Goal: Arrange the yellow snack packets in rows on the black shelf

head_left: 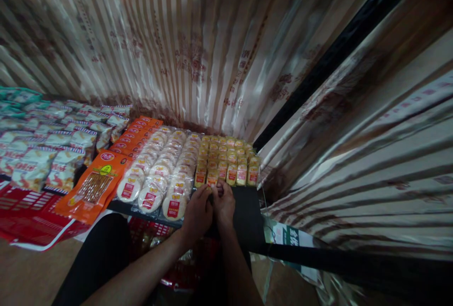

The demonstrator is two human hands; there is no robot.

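Note:
Both my hands meet at the front row of small gold snack packets (231,174), which stand in rows on a black shelf (247,211). My left hand (198,212) has its fingers curled against one front packet with an orange-red label (212,178). Beside it, my right hand (224,202) pinches at the same packet from the right. The fingertips overlap the packet's lower edge, so part of it is hidden. To the left of my hands lie rows of round white rice crackers (175,206) in clear wrap with red labels.
Orange snack bags (101,181) and white snack bags (35,167) fill the left of the shelf. Red baskets (35,211) sit below. A black post (318,70) rises at right, and a striped curtain (159,37) hangs behind.

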